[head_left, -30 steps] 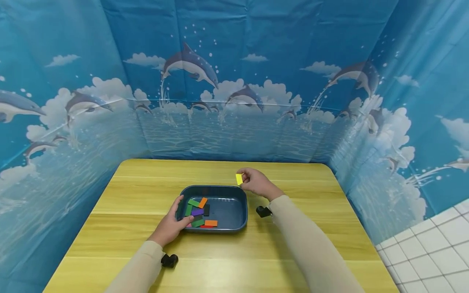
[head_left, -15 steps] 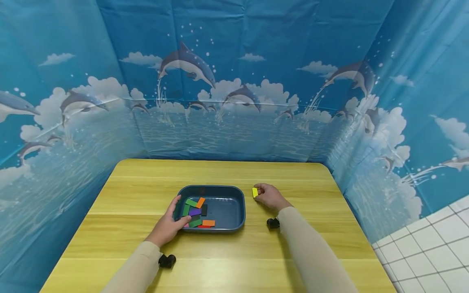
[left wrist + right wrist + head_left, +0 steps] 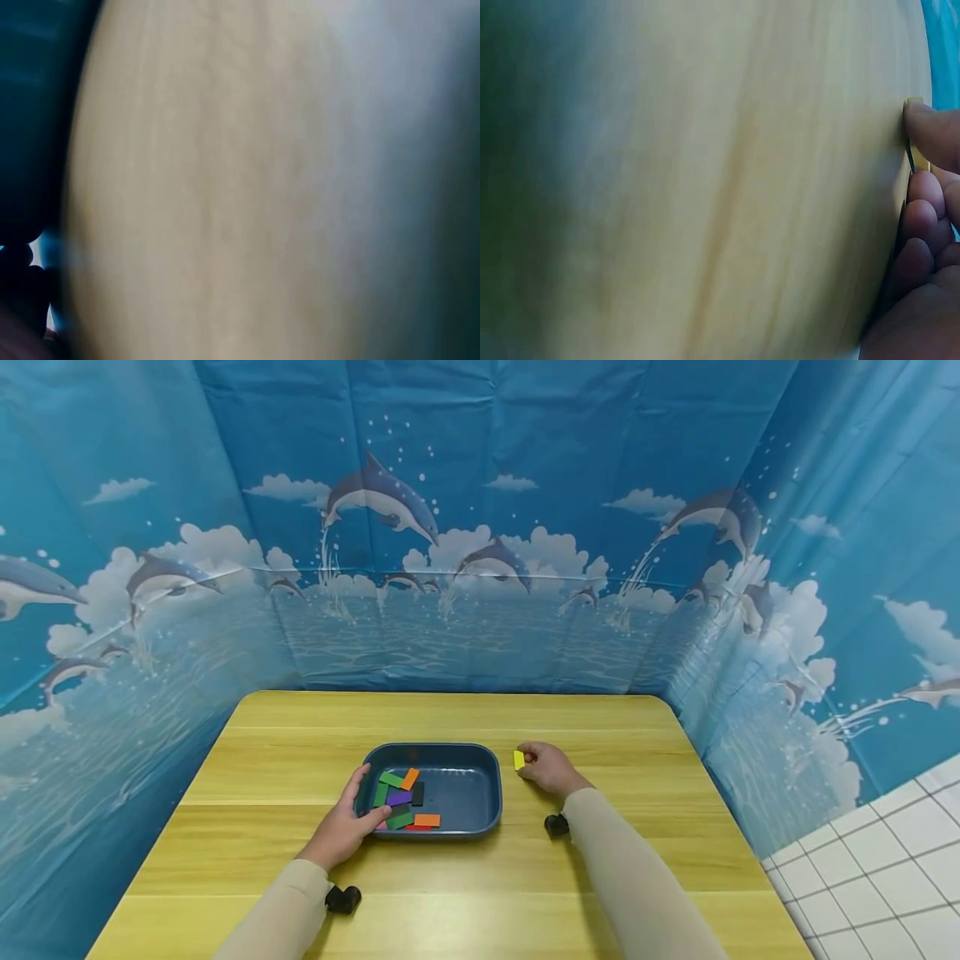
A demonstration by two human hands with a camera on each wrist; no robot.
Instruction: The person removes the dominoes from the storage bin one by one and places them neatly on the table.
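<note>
Bright yel. rect. block

Yellow block: small, flat, pinched, near right side of dark-blue tray. Coloured blocks lie in tray's left half.

free tabletop beyond the tray

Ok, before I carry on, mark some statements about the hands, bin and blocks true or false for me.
1. The right hand pinches the yellow block. True.
2. The left hand touches the bin. True.
3. The yellow block is inside the bin. False: it is outside, to the bin's right.
4. The purple block lies in the bin. True.
5. The bin is red. False: it is dark blue.
</note>
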